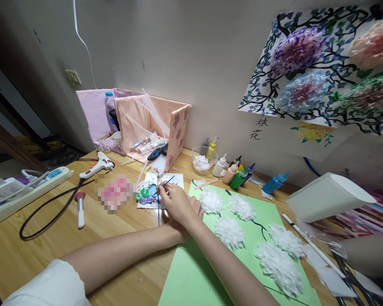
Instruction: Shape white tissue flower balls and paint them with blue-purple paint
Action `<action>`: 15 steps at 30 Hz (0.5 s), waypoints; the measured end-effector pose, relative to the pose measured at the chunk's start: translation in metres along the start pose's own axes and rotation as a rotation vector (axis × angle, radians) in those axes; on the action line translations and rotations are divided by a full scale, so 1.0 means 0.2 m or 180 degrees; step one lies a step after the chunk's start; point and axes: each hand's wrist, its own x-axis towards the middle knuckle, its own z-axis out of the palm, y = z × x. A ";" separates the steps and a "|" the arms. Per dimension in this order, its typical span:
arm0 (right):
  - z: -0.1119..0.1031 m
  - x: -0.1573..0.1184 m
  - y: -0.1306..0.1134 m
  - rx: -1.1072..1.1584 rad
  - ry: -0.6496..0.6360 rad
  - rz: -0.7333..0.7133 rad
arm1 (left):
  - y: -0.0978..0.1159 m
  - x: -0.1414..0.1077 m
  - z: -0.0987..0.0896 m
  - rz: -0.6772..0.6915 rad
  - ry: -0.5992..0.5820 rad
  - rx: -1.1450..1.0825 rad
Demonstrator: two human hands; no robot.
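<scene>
My right hand (172, 197) reaches across my left arm and pinches a thin blue paintbrush (168, 181). Its lower end is over a flower-shaped palette (145, 192) with green, blue and purple paint. A second thin blue brush (158, 216) lies beside the palette. Beneath my right wrist, my left hand (196, 207) rests at the edge of a green sheet (191, 263), its fingers partly hidden but seemingly laid out on the paper. Fluffy white paper flowers (229, 231) and black painted branch lines are on that sheet.
Paint bottles (239, 179) and a clear bowl (204, 159) stand along the wall. A peach fabric box (150, 119), glue gun (97, 165), makeup brush (80, 209) and power strip (30, 193) are leftward. At right are a white container (325, 197) and another person's arm (367, 253).
</scene>
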 end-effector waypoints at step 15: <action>-0.01 0.00 0.01 0.0072 0.0034 -0.0227 | 0.02 0.02 0.01 0.0094 -0.0206 0.0448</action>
